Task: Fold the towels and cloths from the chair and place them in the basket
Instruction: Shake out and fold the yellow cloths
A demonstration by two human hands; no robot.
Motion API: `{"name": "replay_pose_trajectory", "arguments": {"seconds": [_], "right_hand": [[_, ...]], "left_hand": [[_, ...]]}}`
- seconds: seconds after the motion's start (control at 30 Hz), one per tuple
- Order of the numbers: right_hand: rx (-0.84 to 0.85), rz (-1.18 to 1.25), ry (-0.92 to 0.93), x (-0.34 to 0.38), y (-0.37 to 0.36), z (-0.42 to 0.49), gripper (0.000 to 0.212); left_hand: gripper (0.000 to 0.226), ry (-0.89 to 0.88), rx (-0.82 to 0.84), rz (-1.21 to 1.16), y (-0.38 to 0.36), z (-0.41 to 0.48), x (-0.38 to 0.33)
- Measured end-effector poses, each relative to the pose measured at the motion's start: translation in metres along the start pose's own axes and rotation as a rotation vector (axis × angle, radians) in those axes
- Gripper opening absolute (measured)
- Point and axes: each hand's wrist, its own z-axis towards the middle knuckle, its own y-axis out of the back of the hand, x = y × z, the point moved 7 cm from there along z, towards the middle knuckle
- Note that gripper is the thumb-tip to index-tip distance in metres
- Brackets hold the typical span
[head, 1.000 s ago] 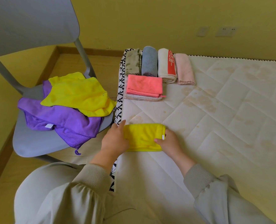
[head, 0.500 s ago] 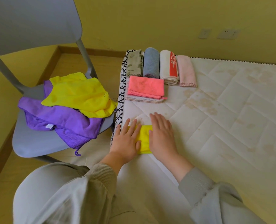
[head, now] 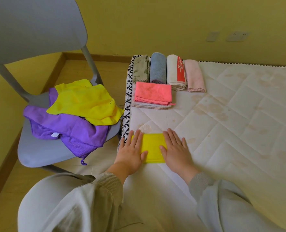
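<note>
Left grip [head: 131, 152] and right grip [head: 175, 151] lie flat, fingers straight, on folded yellow cloth [head: 153, 147] (near-square; long axis unclear).

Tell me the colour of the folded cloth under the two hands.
The folded cloth is bright yellow; the head view shows it.

My left hand [head: 132, 153] and right hand [head: 176, 151] press flat on a folded yellow cloth [head: 153, 148] at the mattress [head: 231, 131] edge. Beyond it lie a pink cloth [head: 153, 92] and four rolled towels [head: 158, 67]. On the chair [head: 38, 153], a yellow rag [head: 85, 101] tops a purple towel [head: 68, 129].
</note>
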Motion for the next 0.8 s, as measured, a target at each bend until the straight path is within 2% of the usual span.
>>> {"name": "replay_pose_trajectory", "arguments": {"seconds": [0.17,0.27,0.33,0.43,0.6,0.8], "right_hand": [[-0.020,0.147,-0.246,-0.013,0.018,-0.004,0.080],[0.011,0.657,-0.438,-0.020,0.017,0.004,0.056],[0.078,0.909,-0.490,-0.019,0.017,0.007,0.039],[0.199,1.083,-0.564,-0.016,0.011,0.006,0.047],[0.241,1.484,-0.490,-0.005,0.025,0.002,0.032],[0.168,1.521,-0.357,-0.010,0.072,0.009,0.029]], "left_hand": [[0.098,0.035,0.000,-0.122,0.002,-0.001,0.010],[0.099,0.044,0.009,-0.118,0.003,-0.002,0.008],[0.099,0.048,0.006,-0.120,0.004,-0.003,0.008],[0.098,0.052,-0.007,-0.125,0.003,-0.006,0.009],[0.095,0.057,-0.049,-0.180,0.007,-0.008,0.008],[0.086,0.082,-0.106,-0.199,0.013,0.002,0.007]]}}
